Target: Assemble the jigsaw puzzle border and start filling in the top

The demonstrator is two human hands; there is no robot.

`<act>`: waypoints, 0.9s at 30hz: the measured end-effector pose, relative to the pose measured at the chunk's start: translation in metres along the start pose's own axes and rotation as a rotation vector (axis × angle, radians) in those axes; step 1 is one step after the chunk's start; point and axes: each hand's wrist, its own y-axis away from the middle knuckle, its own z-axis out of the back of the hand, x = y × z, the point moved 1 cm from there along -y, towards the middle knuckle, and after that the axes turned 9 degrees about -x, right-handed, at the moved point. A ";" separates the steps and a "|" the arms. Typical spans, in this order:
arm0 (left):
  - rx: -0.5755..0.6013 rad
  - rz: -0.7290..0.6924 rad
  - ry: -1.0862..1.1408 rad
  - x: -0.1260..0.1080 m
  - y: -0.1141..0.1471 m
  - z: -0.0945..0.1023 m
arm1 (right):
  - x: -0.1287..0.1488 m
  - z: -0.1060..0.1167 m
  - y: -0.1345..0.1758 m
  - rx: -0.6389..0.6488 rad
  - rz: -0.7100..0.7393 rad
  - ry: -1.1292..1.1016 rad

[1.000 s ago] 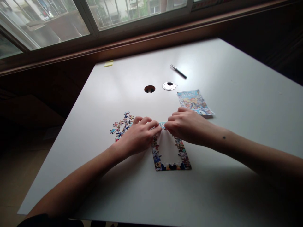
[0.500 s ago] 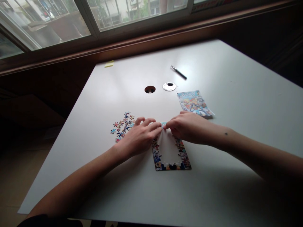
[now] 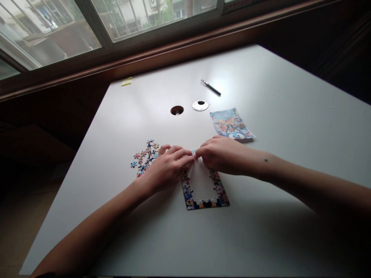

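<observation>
A jigsaw puzzle border (image 3: 222, 192) lies on the white table, its pieces joined into a frame around a bare middle. At its far edge, my left hand (image 3: 169, 164) rests with fingers stretched and slightly apart, the fingertips on the light blue pieces. My right hand (image 3: 216, 154) meets it there, thumb and finger pinched together against that edge. Whatever the pinch holds is hidden by the fingers. Beside my left hand, partly covered by it, is a pile of loose puzzle pieces (image 3: 144, 159). Both hands hide the upper corners of the border.
A printed picture sheet (image 3: 232, 123) lies beyond my right forearm. Farther back are a pen (image 3: 211, 87), a round metal cover (image 3: 199, 105) and a cable hole (image 3: 177, 111). A yellow sticky note (image 3: 126, 81) sits at the far left corner, below the window.
The view has shifted slightly, so everything on the table appears a little farther left. Both hands stay at the puzzle's far edge in nearly the same pose.
</observation>
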 end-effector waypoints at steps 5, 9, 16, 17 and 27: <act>0.016 -0.032 -0.007 0.001 0.001 0.000 | -0.006 -0.003 -0.003 -0.097 0.089 -0.013; -0.018 0.019 0.003 0.007 -0.001 0.010 | -0.019 0.004 -0.003 -0.093 0.033 -0.070; 0.194 0.081 -0.061 0.014 -0.004 0.032 | -0.038 0.018 0.003 0.061 -0.105 -0.083; 0.215 0.082 -0.062 0.013 -0.004 0.032 | -0.038 0.017 0.003 0.073 -0.109 -0.083; 0.256 0.086 -0.064 0.014 -0.003 0.036 | -0.031 0.010 0.001 0.103 -0.131 -0.072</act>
